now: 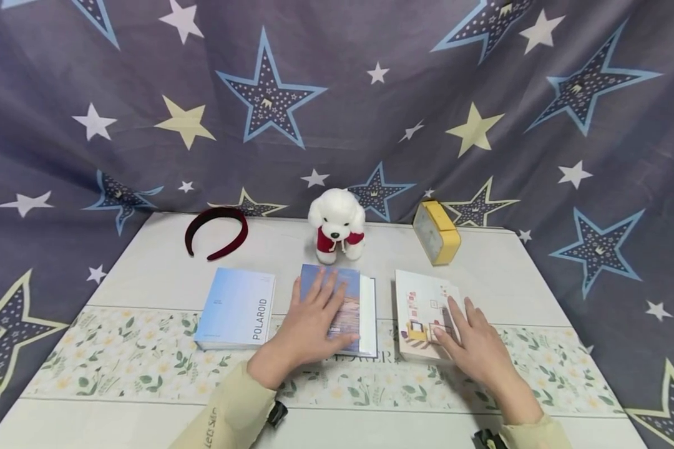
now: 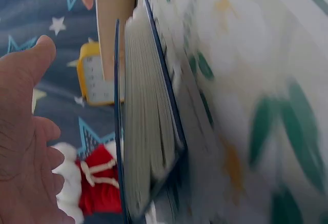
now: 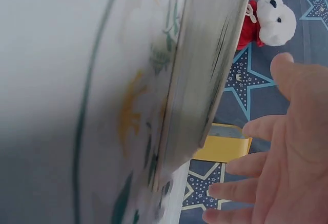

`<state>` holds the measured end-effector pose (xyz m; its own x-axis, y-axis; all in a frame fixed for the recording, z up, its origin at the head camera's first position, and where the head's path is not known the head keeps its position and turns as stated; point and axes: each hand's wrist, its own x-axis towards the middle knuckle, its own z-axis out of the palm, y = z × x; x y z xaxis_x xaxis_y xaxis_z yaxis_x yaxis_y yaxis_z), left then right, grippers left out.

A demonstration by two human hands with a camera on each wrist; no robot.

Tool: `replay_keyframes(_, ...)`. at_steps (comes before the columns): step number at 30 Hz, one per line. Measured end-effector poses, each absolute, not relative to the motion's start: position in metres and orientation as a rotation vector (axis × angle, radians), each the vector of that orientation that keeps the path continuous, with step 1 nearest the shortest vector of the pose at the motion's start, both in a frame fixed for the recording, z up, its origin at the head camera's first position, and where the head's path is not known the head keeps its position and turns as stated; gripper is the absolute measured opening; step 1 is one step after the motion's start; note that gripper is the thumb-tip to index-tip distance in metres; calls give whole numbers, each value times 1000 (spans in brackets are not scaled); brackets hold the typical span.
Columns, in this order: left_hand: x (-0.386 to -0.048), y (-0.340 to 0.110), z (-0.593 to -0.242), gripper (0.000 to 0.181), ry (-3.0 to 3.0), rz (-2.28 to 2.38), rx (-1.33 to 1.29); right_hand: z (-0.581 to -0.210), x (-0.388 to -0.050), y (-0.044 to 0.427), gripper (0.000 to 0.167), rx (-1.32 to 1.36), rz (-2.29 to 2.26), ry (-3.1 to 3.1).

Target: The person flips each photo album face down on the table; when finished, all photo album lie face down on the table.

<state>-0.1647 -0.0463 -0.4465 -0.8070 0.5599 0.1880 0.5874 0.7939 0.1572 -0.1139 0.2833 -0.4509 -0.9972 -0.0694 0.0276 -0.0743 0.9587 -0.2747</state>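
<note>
In the head view my left hand [image 1: 313, 321] is spread over the middle book [image 1: 351, 315], which has a blue and sunset-toned cover. A strip of its pale inside shows along the right. The left wrist view shows this book's thick page block [image 2: 146, 116] between dark blue covers, the upper one slightly lifted. My right hand [image 1: 477, 343] lies with extended fingers over the right edge of a white book [image 1: 421, 305] with a cartoon drawing. Whether either palm touches its cover is hard to tell. A pale blue book marked POLAROID [image 1: 236, 305] lies left of my left hand.
Behind the books stand a white plush dog [image 1: 337, 215] in red clothing and a yellow clock [image 1: 440, 234]. A dark red headband [image 1: 216, 212] lies at the back left. The table [image 1: 118, 424] has a floral strip and meets a star-patterned curtain [image 1: 337, 112].
</note>
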Motion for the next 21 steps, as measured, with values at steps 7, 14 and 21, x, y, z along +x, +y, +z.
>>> replay_keyframes(7,-163,-19,-444,95,-2895,-321,-1005,-454,-112,285,77,35,444,-3117)
replay_keyframes(14,-158,8,-446,87,-2964,-478,-1078,-455,-108,289,78,-55,557,-3173)
replay_keyframes(21,-148,27,-449,82,-3012,-597,-1147,-457,-104,296,81,-99,659,-3199)
